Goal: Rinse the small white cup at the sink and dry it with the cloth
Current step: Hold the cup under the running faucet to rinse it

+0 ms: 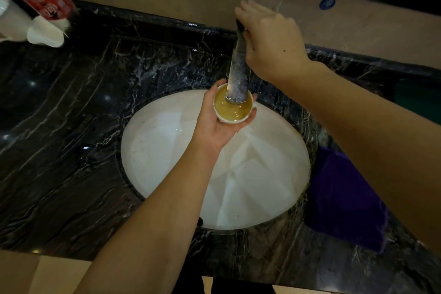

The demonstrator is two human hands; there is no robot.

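Left hand (216, 124) cradles brimming cup (233, 107) | right hand (269, 43) grips tap (238, 67) | risk: overflow splashing tabletop (71, 126), wet cup slipping.

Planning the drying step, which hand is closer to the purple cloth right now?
Right. The right hand is on the faucet, up-counter from the purple cloth; the left hand holds the cup over the basin, farther left.

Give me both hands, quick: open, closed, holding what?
Left hand: closed around the small white cup, under the tap.
Right hand: closed on the tap's top.
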